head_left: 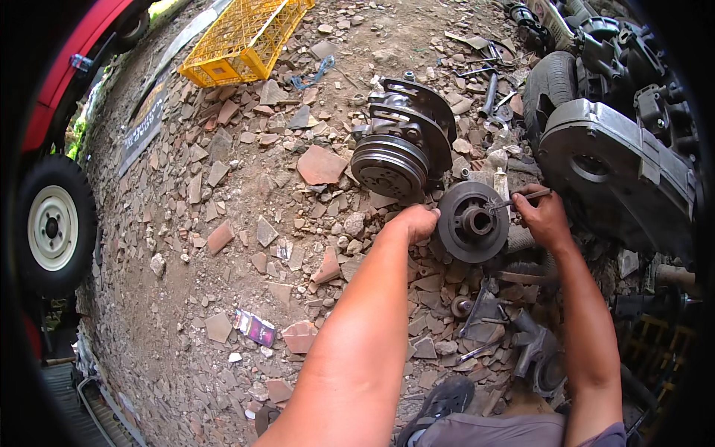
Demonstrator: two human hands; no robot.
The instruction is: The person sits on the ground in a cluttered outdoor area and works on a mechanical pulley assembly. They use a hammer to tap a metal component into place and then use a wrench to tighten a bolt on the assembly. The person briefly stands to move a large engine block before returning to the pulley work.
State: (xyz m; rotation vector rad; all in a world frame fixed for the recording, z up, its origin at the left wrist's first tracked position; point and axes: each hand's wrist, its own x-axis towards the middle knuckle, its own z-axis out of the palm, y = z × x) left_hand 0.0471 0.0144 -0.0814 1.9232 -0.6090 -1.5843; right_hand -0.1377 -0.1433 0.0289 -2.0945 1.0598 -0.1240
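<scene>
A round dark metal pulley disc [471, 221] with a raised hub lies on the rubble. My left hand [415, 222] grips its left rim. My right hand [542, 216] is closed on a thin metal tool [521, 200] whose tip points into the hub of the disc. Just behind the disc sits a larger dark compressor-like unit [406, 141] with a grooved pulley face turned toward me.
Broken tiles and stones cover the dirt ground. A big grey engine cover [618, 167] and engine parts stand at the right. Loose tools [480, 316] lie near my shoe [439, 402]. A yellow crate [242, 37] sits far back, a red vehicle's wheel [52, 223] at left.
</scene>
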